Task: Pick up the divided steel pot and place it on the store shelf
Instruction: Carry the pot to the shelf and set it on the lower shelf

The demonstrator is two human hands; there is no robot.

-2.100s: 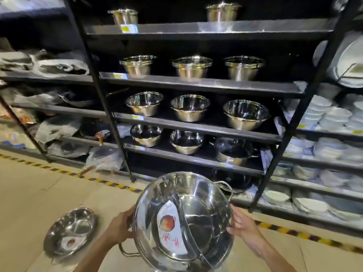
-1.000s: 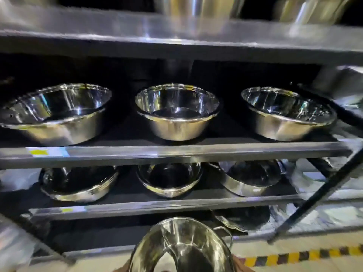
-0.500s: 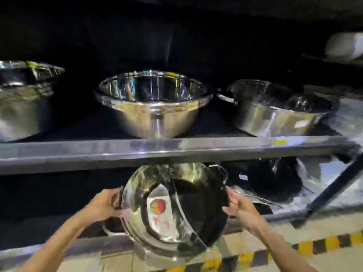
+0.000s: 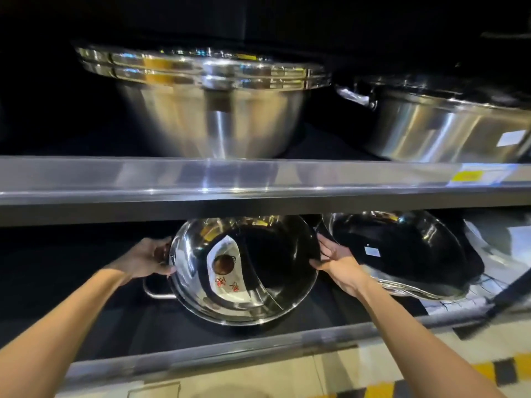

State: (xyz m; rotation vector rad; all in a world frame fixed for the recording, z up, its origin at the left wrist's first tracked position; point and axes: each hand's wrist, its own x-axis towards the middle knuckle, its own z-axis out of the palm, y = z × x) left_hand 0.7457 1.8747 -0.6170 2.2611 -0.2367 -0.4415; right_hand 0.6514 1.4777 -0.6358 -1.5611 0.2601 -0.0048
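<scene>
We saw a paper label (image 4: pixel 227 275) with a round picture and red characters, unreadable, inside the divided steel pot (image 4: pixel 244 271). The pot sat tilted in the lower shelf (image 4: pixel 230 344), under the upper shelf edge (image 4: pixel 230 179) with its yellow tag (image 4: pixel 467 176), dark room at left. Our left hand (image 4: pixel 146 258) gripped its rim; our right hand (image 4: pixel 337 261) pressed open-fingered against the opposite rim.

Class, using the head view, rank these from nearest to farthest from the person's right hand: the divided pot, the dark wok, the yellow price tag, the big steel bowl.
From the right hand:
1. Divided pot, touching, on its left.
2. Dark wok, just right, same shelf.
3. Yellow price tag, on the shelf edge above, right.
4. Big steel bowl, upper shelf, left.
</scene>
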